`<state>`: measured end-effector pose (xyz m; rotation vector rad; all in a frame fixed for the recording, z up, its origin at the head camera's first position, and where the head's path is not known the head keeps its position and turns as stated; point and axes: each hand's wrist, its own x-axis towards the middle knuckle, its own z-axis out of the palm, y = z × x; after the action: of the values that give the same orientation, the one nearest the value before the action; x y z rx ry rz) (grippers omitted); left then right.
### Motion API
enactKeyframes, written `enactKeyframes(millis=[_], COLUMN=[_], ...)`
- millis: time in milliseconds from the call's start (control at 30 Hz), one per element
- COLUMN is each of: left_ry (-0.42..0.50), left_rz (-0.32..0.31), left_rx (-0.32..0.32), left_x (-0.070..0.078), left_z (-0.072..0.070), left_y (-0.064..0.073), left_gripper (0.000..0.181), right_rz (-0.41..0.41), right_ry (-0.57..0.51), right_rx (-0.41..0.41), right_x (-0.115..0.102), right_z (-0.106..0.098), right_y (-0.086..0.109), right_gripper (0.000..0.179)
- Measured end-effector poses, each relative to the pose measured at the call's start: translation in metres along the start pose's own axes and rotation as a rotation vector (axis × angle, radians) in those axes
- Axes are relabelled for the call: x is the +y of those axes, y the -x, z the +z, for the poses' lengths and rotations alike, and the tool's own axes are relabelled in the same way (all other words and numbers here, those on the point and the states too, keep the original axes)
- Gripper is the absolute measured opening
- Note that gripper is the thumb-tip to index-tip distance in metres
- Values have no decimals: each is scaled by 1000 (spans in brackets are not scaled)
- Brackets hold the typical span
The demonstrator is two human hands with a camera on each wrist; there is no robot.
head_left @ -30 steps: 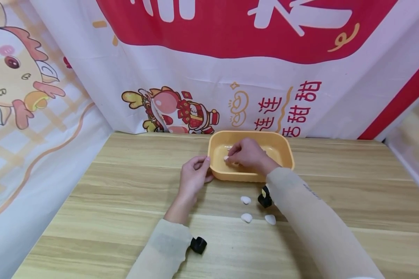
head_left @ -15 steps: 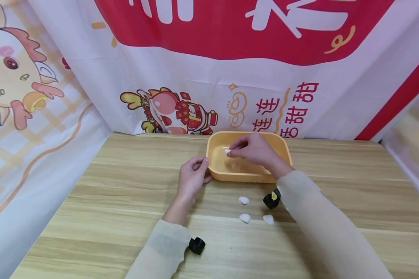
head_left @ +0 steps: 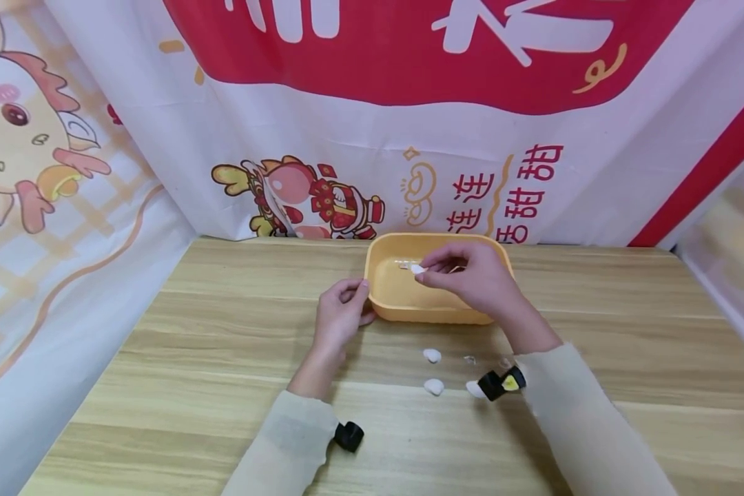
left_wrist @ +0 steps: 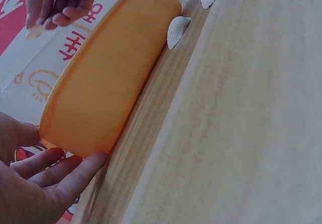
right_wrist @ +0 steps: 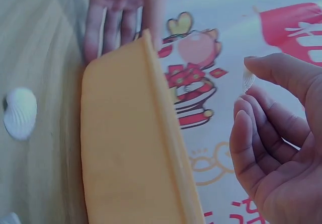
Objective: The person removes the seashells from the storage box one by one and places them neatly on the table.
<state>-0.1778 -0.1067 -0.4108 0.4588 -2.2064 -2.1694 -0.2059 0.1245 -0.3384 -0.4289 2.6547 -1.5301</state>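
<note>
A yellow-orange rectangular box (head_left: pixel 437 315) stands at the back of the table. My left hand (head_left: pixel 339 313) holds its left end, thumb at the rim and fingers against the outer wall. In my right hand (head_left: pixel 468 275), thumb and fingers pinch a small white seashell (head_left: pixel 417 269) over the box; the right wrist view shows the ribbed shell (right_wrist: pixel 248 80) at the fingertips. Two shells lie in front of the box, a nearer one (head_left: pixel 434 386) and a farther one (head_left: pixel 432 355). A third shell (head_left: pixel 474 389) is partly hidden by the right wrist camera.
The wooden table (head_left: pixel 223 331) meets a printed cloth (head_left: pixel 322 117) right behind the box. A patterned cloth (head_left: pixel 56 275) hangs along the left side. Faint small marks show on the table near the right wrist camera (head_left: pixel 501 383).
My right hand has risen from the box floor with the shell and drawn back to the right. Its wrist camera now partly covers one shell. My left hand has stayed on the box.
</note>
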Motion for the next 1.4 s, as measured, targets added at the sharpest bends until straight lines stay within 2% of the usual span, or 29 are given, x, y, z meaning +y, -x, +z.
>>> enactKeyframes(millis=[200, 333, 600, 800, 967, 1133, 1200, 1400], left_ry=[1, 3, 0, 8, 10, 18, 18, 19], left_rz=[-1, -6, -13, -15, -25, -21, -18, -17], left_rx=[-1, -1, -2, -11, -20, -20, -19, -11], left_x=[0, 0, 1, 2, 1, 1, 1, 0], left_z=[-1, -1, -3, -3, -2, 0, 0, 1], left_y=[0, -1, -1, -1, 0, -1, -2, -2], left_gripper=[29, 28, 31, 32, 33, 34, 34, 32], right_rz=[55, 82, 102, 145, 125, 167, 190, 154], right_ry=[-93, -85, -144, -100, -76, -8, 36, 106], right_rx=[33, 44, 52, 54, 55, 40, 22, -66], right_x=[-2, -1, 9, 19, 33, 50, 58, 84], right_z=[-5, -6, -8, -16, -23, -31, -34, -42], right_y=[30, 48, 84, 102, 119, 133, 137, 147], right_gripper=[26, 26, 28, 31, 27, 27, 26, 20])
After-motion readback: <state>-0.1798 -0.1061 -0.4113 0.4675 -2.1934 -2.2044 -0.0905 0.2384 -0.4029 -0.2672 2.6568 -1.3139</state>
